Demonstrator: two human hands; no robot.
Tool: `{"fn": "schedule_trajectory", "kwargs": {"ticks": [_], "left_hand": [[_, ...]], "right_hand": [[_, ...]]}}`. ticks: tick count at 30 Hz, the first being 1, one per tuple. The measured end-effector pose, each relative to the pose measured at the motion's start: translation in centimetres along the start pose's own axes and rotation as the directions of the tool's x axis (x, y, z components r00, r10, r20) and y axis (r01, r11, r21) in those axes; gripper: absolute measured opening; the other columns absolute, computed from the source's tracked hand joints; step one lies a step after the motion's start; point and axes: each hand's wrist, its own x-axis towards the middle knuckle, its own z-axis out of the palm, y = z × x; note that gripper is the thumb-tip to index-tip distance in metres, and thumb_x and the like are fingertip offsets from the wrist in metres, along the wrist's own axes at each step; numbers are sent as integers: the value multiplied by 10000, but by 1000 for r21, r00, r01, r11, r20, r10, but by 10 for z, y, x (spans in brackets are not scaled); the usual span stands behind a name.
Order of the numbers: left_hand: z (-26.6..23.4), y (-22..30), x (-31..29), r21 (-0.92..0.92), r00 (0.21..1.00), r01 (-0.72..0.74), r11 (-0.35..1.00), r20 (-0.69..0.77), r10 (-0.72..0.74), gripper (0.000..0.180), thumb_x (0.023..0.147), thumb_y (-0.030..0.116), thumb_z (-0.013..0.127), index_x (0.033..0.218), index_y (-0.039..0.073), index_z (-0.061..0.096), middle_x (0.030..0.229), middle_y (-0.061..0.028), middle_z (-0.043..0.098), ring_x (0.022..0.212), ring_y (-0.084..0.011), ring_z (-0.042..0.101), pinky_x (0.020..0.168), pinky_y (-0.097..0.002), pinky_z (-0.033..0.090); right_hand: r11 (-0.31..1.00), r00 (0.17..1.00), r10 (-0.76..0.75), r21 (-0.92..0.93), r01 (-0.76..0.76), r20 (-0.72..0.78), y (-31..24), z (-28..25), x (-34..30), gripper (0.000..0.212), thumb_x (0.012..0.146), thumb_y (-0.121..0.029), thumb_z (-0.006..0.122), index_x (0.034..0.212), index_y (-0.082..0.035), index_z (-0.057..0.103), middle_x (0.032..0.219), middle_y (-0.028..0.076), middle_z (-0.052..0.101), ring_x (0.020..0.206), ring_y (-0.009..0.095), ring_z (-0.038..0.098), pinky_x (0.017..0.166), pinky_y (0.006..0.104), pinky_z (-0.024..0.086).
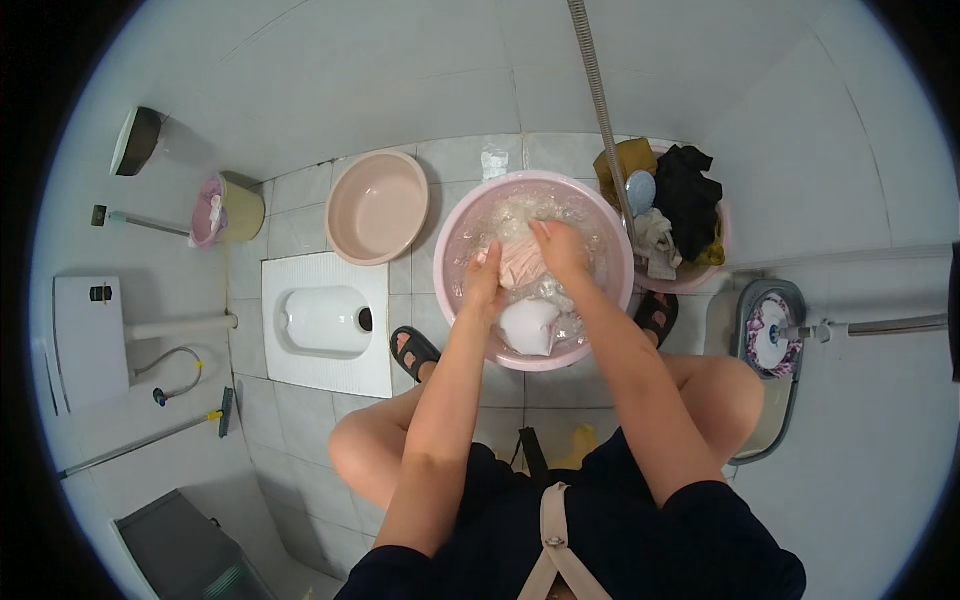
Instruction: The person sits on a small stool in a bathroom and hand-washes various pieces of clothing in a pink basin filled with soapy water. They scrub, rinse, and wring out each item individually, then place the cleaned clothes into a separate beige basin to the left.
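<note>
Both hands [485, 280] [563, 252] grip the pink cloth [520, 265], and hard rubbing could splash water [590, 240] over the tub rim [545, 363] at six o'clock.

The left forearm [450, 390] and right forearm [622, 360] reached over the near rim of the basin [545, 364], converging. The left hand [485, 278] pointed toward the far rim, fingers curled; the right hand [562, 250] angled toward the far left, fingers bent.
</note>
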Motion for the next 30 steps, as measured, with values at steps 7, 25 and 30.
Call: {"fn": "schedule_trajectory", "kwargs": {"ticks": [7,25,30], "left_hand": [[-7,-10,-1,179,991,-108,978,-62,120,408,911,365,506,1141,27,510,1027,-119,579,917,-248,572,836,-374,480],[10,13,-10,-147,977,173,974,152,-151,394,948,351,422,1169,36,508,1134,-116,580,1013,-236,577,886,-375,468],[-56,-16,26,-59,998,57,997,-16,-58,307,948,206,412,1112,-45,478,1087,-148,546,1006,-254,548,900,-397,447]], "right_hand": [[985,979,146,109,-132,-139,-11,17,-8,344,861,-335,536,817,1,597,822,225,602,762,396,579,692,460,448],[998,990,-39,37,44,-139,-13,2,3,349,844,-338,541,750,-15,632,776,209,612,749,364,597,671,451,462],[1000,989,-14,3,14,-150,23,24,0,289,851,-270,535,862,-10,662,857,239,606,786,393,591,707,449,459]]}}
